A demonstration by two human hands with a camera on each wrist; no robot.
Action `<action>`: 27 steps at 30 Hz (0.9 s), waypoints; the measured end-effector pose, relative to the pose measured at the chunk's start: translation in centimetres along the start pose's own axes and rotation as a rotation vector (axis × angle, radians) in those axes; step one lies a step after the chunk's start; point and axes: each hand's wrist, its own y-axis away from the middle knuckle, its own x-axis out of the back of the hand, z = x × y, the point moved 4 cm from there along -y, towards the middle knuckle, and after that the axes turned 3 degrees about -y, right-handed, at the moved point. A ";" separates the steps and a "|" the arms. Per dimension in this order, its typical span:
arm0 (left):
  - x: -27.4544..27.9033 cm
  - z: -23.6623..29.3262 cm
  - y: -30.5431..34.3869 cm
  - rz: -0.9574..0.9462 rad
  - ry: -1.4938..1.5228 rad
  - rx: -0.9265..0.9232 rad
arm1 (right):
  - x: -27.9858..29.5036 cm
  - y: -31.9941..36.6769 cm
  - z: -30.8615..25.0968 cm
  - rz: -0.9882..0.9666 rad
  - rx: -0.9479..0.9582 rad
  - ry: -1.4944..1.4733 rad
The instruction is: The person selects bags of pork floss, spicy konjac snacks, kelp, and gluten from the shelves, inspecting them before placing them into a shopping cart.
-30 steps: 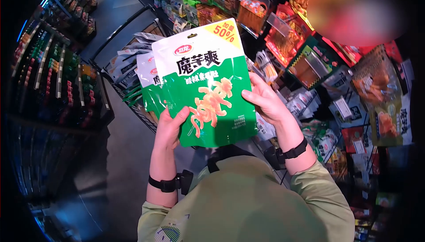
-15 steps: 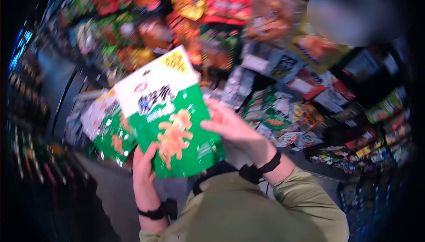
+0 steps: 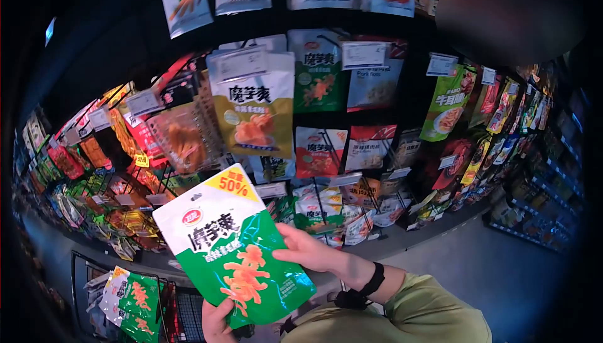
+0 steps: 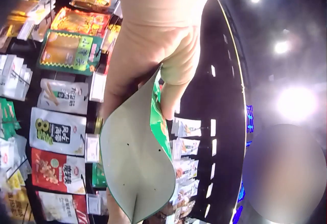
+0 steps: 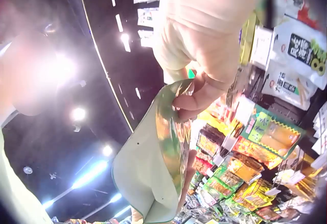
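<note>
Two hands, left (image 3: pixel 218 321) and right (image 3: pixel 309 249), grip one green-and-white bag (image 3: pixel 235 249) by its lower left corner and right edge, thumbs on its front. It tilts before the shelves (image 3: pixel 414 233), right of a basket (image 3: pixel 182 311) holding similar bags (image 3: pixel 135 302).

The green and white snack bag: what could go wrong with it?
The bag could slip, perhaps: it looks shiny, and the left hand and right hand grip only its edges. Lifted higher, it might bump the gold packet hanging near its top and knock that down.
</note>
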 end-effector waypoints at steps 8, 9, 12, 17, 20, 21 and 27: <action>-8.3 -5.9 -1.7 -0.031 0.003 0.079 | 6.4 8.2 -5.4 0.118 -0.004 0.014; -8.8 -6.4 -1.6 -0.021 -0.021 0.082 | 6.7 8.9 -5.9 0.127 -0.023 0.005; -10.5 -7.6 -1.1 -0.036 -0.034 0.091 | 7.7 10.6 -6.5 0.119 -0.045 -0.016; -12.3 -8.9 -0.2 0.007 -0.029 0.084 | 8.3 12.2 -7.8 0.102 -0.048 -0.039; -12.9 -9.2 0.3 0.027 -0.032 0.067 | 8.6 12.7 -7.6 0.091 -0.058 -0.066; -13.1 -9.2 0.6 0.063 -0.041 0.071 | 8.7 12.9 -7.4 0.093 -0.062 -0.087; -13.1 -9.3 1.6 0.096 -0.040 0.054 | 8.6 13.0 -6.4 0.095 -0.168 -0.111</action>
